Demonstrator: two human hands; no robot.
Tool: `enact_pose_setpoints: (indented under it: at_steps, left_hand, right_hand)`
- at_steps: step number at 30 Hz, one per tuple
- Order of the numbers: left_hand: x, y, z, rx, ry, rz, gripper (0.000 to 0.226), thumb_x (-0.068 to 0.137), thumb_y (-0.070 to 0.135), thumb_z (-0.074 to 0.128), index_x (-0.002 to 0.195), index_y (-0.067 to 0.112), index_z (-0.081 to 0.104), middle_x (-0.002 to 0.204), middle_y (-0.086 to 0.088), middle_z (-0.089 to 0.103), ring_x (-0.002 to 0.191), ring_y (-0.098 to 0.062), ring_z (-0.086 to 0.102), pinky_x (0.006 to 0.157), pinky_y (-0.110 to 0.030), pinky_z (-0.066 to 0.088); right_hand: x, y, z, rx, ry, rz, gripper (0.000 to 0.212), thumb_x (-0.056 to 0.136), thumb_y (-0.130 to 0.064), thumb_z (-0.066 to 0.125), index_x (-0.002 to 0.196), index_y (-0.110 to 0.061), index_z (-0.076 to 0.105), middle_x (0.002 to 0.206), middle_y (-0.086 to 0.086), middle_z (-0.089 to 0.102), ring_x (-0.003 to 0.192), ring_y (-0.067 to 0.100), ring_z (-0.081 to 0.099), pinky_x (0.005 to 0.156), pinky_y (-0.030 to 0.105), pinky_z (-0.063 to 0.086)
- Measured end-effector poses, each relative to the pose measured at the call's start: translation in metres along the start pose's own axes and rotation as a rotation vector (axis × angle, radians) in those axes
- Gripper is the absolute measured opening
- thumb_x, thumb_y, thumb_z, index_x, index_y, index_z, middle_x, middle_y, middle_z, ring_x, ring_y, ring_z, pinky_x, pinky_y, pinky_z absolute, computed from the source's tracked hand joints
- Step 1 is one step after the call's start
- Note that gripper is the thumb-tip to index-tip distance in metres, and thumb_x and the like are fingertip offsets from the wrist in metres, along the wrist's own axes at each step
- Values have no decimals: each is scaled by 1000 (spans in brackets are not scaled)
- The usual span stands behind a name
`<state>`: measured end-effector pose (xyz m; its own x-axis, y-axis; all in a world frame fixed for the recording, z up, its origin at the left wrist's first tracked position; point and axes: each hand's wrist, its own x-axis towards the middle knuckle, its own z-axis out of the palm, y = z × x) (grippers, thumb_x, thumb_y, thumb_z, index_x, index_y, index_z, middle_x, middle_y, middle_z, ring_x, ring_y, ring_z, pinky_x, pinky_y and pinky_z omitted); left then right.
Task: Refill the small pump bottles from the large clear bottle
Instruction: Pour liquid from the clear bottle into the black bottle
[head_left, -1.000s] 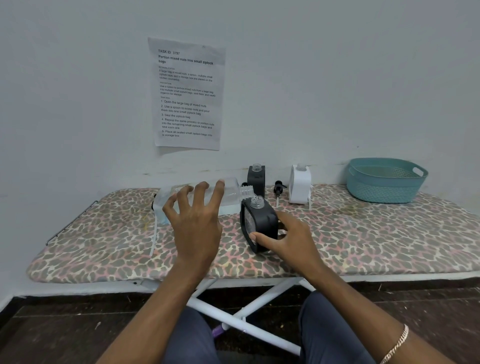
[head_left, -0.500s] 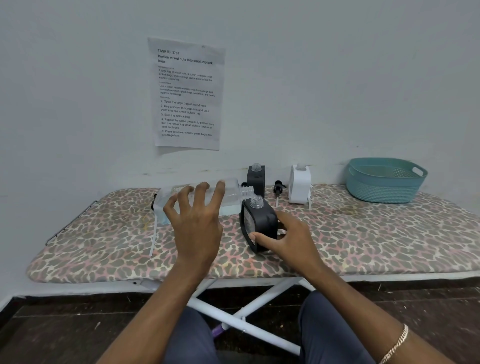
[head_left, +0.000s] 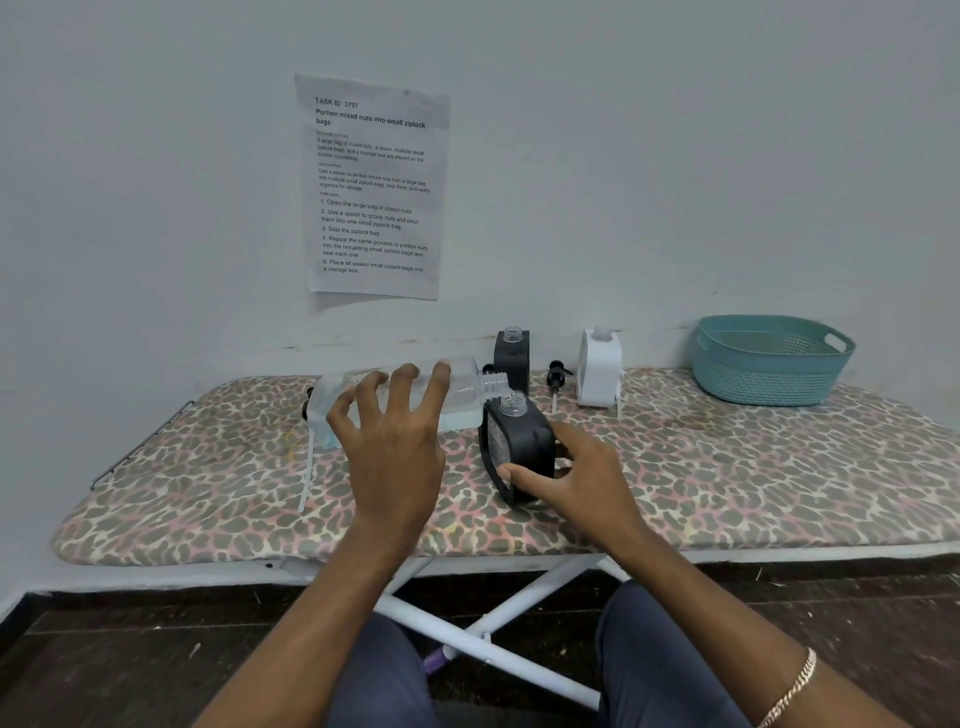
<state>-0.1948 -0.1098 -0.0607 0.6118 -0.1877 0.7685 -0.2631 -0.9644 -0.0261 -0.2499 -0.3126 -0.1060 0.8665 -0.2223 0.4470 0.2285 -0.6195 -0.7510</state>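
Note:
My left hand (head_left: 394, 441) grips the large clear bottle (head_left: 462, 392), held nearly horizontal above the table with its open neck pointing right. The neck hangs just over the clear mouth of a small black bottle (head_left: 517, 447), which leans slightly and is held at its lower side by my right hand (head_left: 576, 478). A little pale liquid lies along the clear bottle's lower side. Behind stand a second black bottle (head_left: 511, 356) and a white bottle (head_left: 600, 369), both uncapped. A black pump head (head_left: 556, 379) lies between them.
The leopard-print padded table (head_left: 727, 478) runs left to right against a grey wall. A teal plastic basket (head_left: 769, 361) sits at the back right. A printed sheet (head_left: 374, 187) hangs on the wall. The table's white crossed legs (head_left: 483, 629) and my knees show below.
Hardly anything differs. Both hands keep their hold, with the clear bottle still tipped over the black bottle's mouth.

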Motion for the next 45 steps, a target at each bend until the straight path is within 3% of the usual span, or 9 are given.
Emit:
enact_pose_setpoints:
  at_steps: [3,9,15,22,40,45]
  left_hand:
    - [0,0,0,-2,0,-1,80,72,-6,67,143,30,56,135,-4,62,126,-36,49,99,-57,36]
    - [0,0,0,-2,0,-2,80,72,-5,66,143,30,55,135,-4,62,126,-36,49,99,-57,36]
    - [0,-1,-1,-12,-6,-6,80,72,-4,65,143,30,56,135,-4,62,127,-36,49,100,-57,35]
    - [1,-1,-1,-15,-2,-7,80,72,-4,66,143,30,57,135,-4,62,127,-36,49,100,-57,34]
    - [1,-1,-2,-18,1,-6,80,72,-5,65,143,30,56,136,-4,61,128,-36,50,101,-57,34]
    - [1,-1,-1,-23,13,-3,83,70,-7,68,143,29,57,135,-5,62,126,-36,50,100,-57,35]
  right_hand:
    - [1,1,1,0,-3,4,58,76,-59,84,121,-27,67,109,-12,70,101,7,64,88,28,56]
    - [1,0,0,11,-12,8,59,76,-58,84,125,-29,66,110,-15,67,103,6,63,85,19,52]
    - [0,1,0,22,-7,19,55,76,-58,85,121,-30,67,107,-21,67,102,-1,63,89,32,58]
    - [0,1,1,34,-10,24,57,75,-62,83,120,-30,68,109,-19,68,103,5,65,89,40,59]
    - [0,2,0,24,-17,24,57,76,-60,83,121,-29,67,110,-15,69,103,7,65,89,35,58]
    - [1,0,0,24,-20,15,56,75,-61,83,120,-31,66,108,-17,69,101,1,64,86,21,53]
